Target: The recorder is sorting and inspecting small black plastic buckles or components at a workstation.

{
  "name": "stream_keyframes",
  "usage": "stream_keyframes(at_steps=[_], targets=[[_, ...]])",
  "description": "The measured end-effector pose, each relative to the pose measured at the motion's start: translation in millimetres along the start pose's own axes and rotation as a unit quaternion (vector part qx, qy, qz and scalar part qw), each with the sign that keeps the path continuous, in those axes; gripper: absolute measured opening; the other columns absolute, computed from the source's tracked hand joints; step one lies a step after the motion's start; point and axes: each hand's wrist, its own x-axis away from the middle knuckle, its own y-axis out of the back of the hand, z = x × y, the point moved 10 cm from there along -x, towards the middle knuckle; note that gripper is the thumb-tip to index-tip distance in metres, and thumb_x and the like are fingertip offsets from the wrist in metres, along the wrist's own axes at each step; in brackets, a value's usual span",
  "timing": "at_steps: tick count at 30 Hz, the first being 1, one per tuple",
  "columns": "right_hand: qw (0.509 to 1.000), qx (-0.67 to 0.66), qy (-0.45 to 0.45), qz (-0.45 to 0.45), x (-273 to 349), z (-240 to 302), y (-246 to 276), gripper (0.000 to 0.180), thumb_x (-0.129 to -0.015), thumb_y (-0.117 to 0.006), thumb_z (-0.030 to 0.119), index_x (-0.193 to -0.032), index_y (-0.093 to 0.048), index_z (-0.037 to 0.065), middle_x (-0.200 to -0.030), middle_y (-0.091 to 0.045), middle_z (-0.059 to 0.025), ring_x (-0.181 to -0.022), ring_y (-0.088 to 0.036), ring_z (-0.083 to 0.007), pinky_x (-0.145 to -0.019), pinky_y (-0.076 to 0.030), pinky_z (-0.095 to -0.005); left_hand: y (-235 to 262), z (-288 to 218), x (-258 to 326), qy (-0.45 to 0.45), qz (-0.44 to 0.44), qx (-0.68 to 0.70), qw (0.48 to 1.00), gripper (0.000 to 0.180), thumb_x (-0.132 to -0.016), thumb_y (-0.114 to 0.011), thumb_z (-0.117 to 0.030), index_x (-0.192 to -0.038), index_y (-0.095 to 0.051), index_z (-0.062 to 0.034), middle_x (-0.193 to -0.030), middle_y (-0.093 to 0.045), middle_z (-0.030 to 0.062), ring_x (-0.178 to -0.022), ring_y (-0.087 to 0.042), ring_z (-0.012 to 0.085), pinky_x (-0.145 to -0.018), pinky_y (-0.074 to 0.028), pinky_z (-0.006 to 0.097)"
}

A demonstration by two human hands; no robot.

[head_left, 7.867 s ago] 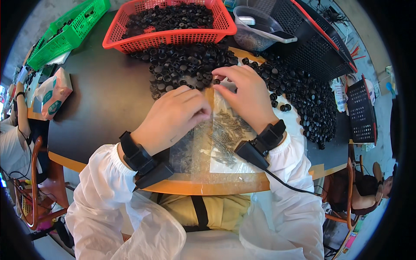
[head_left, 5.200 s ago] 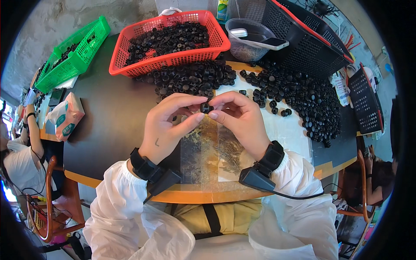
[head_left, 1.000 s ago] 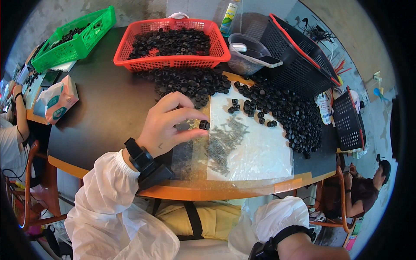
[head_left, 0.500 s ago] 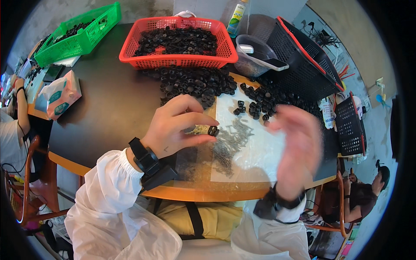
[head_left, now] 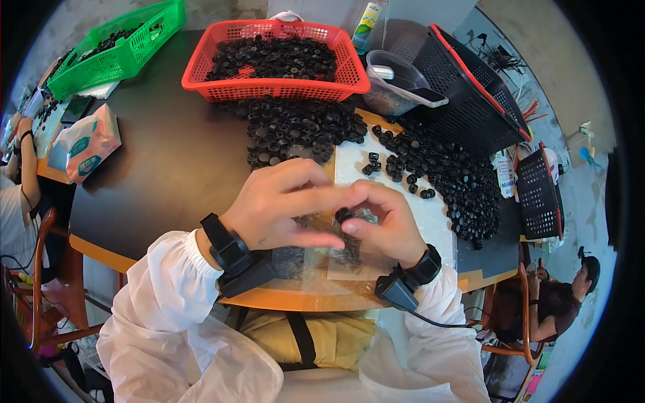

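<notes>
We see the near table edge (head_left: 295, 299), trimmed in orange-brown, curve just below both wrists, while the dark tabletop (head_left: 175, 168) spreads leftward from the left hand (head_left: 279, 205) toward a tissue pack (head_left: 94, 144). The right hand (head_left: 393, 232) pinches a small black piece (head_left: 343, 215) between thumb and index finger, above thin metal pins (head_left: 347, 254) on a white sheet (head_left: 430, 245); the left thumb and index finger stand apart around it, and we cannot tell whether they touch it. Beyond the hands, we find a pile of black caps (head_left: 289, 127) before a red basket (head_left: 275, 88), and a second heap (head_left: 463, 181) bounding the right side below a black crate (head_left: 463, 101). We note printing on the tissue pack and a yellow-green label on a bottle (head_left: 366, 27).
</notes>
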Motion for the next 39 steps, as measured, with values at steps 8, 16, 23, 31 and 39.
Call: stream_keyframes(at_steps=[8,16,23,31,39], targets=[[0.754,0.600,0.090,-0.250,30.7,40.8,113.3,0.021,-0.075,-0.077,0.014,-0.093,-0.070,0.007,-0.094,-0.067,-0.0074,-0.090,-0.058,-0.0273,-0.080,-0.047,-0.0361,11.5,16.2,-0.2,0.077,-0.044,-0.060,0.994,0.044,-0.076,-0.077,-0.006,-0.117,-0.064,-0.0095,-0.090,-0.058,0.0057,-0.074,-0.058,0.0180,-0.066,-0.049,0.030],[0.685,0.682,0.067,-0.248,40.0,31.5,167.1,0.020,-0.081,-0.072,0.017,-0.099,-0.071,0.009,-0.094,-0.065,-0.0067,-0.092,-0.057,-0.0267,-0.084,-0.046,-0.0368,-8.0,14.4,5.2,0.012,0.024,-0.100,0.995,0.024,-0.075,-0.073,-0.004,-0.096,-0.068,-0.0144,-0.087,-0.057,0.0027,-0.083,-0.057,0.0224,-0.072,-0.047,0.035],[0.740,0.629,0.137,-0.196,9.7,61.6,99.9,0.023,-0.079,-0.072,0.014,-0.101,-0.071,0.010,-0.098,-0.063,-0.0058,-0.097,-0.056,-0.0271,-0.086,-0.045,-0.0381,-35.9,26.9,12.4,0.060,0.132,-0.108,0.984,0.012,-0.080,-0.072,-0.016,-0.091,-0.068,-0.0155,-0.090,-0.056,0.0014,-0.090,-0.055,0.0222,-0.080,-0.043,0.035],[0.788,0.574,0.210,-0.077,-25.6,21.5,51.8,0.013,-0.074,-0.073,0.013,-0.085,-0.067,0.008,-0.093,-0.065,-0.0042,-0.096,-0.058,-0.0273,-0.091,-0.044,-0.0410,-42.4,18.4,13.3,0.033,0.175,-0.042,0.983,0.016,-0.080,-0.075,-0.020,-0.094,-0.069,-0.0150,-0.093,-0.057,-0.0005,-0.089,-0.055,0.0214,-0.079,-0.044,0.034],[0.756,0.617,0.183,-0.118,-13.9,16.8,83.0,0.010,-0.074,-0.070,0.009,-0.082,-0.065,0.008,-0.092,-0.065,-0.0044,-0.095,-0.058,-0.0271,-0.092,-0.043,-0.0414,-43.4,19.2,11.1,0.035,0.172,-0.070,0.982,0.016,-0.078,-0.076,-0.019,-0.092,-0.069,-0.0154,-0.091,-0.057,-0.0013,-0.088,-0.056,0.0206,-0.077,-0.044,0.034]])
